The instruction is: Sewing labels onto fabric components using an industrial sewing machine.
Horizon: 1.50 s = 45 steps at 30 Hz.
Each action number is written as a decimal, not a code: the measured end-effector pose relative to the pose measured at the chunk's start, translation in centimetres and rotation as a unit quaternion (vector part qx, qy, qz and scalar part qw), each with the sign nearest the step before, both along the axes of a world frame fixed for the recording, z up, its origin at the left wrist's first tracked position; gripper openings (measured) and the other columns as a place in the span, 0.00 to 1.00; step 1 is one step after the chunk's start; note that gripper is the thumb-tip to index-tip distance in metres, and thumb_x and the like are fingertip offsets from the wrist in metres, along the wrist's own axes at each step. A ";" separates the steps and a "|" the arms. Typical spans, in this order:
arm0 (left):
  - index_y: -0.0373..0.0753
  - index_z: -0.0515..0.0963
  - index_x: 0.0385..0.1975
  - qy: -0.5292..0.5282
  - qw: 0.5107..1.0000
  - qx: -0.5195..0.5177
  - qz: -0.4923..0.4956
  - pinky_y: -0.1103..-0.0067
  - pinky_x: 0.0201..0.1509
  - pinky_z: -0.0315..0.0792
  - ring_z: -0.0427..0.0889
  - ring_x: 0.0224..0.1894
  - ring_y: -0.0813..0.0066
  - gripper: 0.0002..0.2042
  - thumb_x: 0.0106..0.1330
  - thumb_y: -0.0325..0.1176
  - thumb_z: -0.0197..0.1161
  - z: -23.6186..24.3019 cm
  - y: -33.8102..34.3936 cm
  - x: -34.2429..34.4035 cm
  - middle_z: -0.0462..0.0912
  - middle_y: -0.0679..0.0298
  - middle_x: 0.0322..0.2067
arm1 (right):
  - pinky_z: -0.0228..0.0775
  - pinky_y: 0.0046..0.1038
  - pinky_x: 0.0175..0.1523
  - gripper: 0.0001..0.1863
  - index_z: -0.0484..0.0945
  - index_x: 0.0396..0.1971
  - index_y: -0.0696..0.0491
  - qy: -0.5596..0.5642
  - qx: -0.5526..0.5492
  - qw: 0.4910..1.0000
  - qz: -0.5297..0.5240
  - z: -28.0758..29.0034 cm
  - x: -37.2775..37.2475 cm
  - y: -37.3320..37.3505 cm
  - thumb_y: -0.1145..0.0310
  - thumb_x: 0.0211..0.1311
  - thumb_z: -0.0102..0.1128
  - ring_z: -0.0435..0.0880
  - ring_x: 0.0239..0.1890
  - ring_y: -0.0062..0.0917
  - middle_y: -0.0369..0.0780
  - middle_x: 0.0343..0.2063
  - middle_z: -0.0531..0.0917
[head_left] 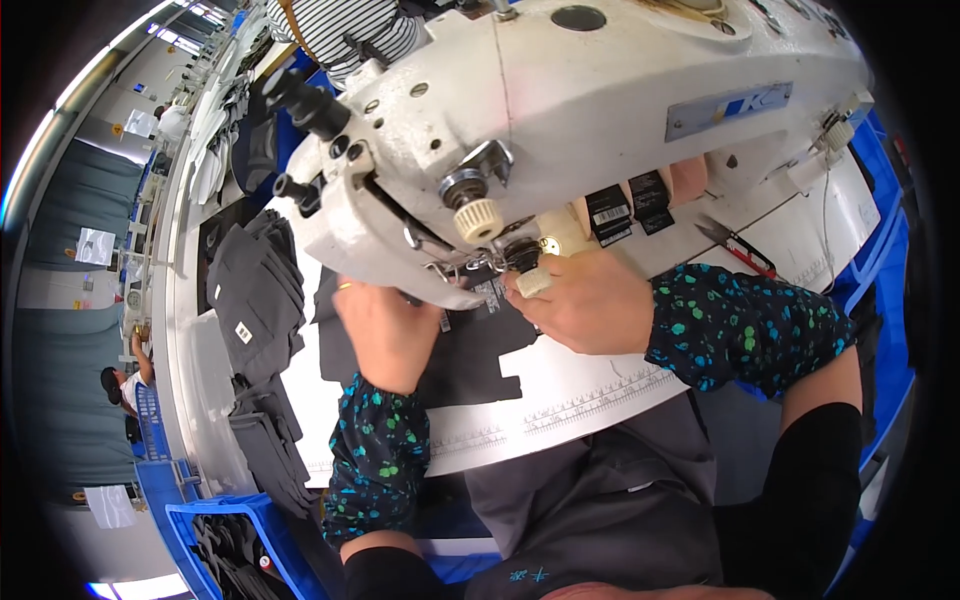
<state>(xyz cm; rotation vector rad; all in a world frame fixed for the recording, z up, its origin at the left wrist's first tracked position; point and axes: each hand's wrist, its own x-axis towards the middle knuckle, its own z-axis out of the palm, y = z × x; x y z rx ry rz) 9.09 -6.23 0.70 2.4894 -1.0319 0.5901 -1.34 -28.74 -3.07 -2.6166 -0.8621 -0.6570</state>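
A dark grey cloth piece (462,362) lies on the white table under the head of a white sewing machine (600,90). On the cloth's left part rests my left hand (385,335), a yellow band on one finger; most of its fingers are hidden behind the machine head. Beside the needle area is my right hand (590,300), its fingers bent and close together at the cloth's upper edge. The machine's white knob (533,282) covers its fingertips, so what they pinch does not show. A small dark label (492,292) with pale print lies between the hands.
Stacks of dark grey cloth pieces (255,290) lie at the left. Black labels (610,215) and red-handled scissors (740,248) lie right of the needle. A blue crate (250,505) with dark cloth stands at lower left. A person in stripes (345,35) is beyond the machine.
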 end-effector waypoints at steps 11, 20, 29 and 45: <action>0.38 0.82 0.29 -0.023 0.993 0.097 -0.065 0.58 0.51 0.68 0.82 0.42 0.52 0.05 0.54 0.26 0.70 2.0 1.7 -0.3 0.87 0.59 0.37 | 0.73 0.31 0.30 0.12 0.84 0.37 0.57 -0.008 0.021 0.999 -0.033 0.2 -0.2 0.3 0.68 0.55 0.62 0.81 0.32 0.28 0.37 0.27 0.77; 0.43 0.81 0.47 0.078 0.968 0.215 -0.099 0.60 0.65 0.63 0.79 0.55 0.62 0.20 0.52 0.28 0.70 2.5 0.2 -4.6 0.82 0.67 0.54 | 0.75 0.32 0.32 0.06 0.79 0.28 0.55 0.029 -0.004 0.999 -0.028 0.6 -0.5 0.3 0.69 0.53 0.60 0.84 0.29 0.29 0.39 0.25 0.79; 0.40 0.81 0.53 0.054 0.969 0.199 -0.138 0.67 0.62 0.70 0.80 0.58 0.63 0.24 0.53 0.23 0.66 1.5 -0.7 -5.0 0.83 0.67 0.56 | 0.74 0.32 0.30 0.05 0.78 0.26 0.55 0.033 -0.012 0.999 -0.027 0.4 -0.5 0.1 0.70 0.53 0.59 0.84 0.25 0.30 0.39 0.21 0.79; 0.37 0.83 0.51 0.042 0.976 0.152 -0.152 0.71 0.57 0.76 0.82 0.57 0.63 0.19 0.57 0.23 0.63 -0.3 -0.4 -5.0 0.84 0.64 0.53 | 0.70 0.33 0.28 0.07 0.77 0.20 0.50 -0.005 0.006 0.999 -0.042 -0.4 -0.4 0.4 0.66 0.52 0.64 0.81 0.23 0.29 0.37 0.17 0.76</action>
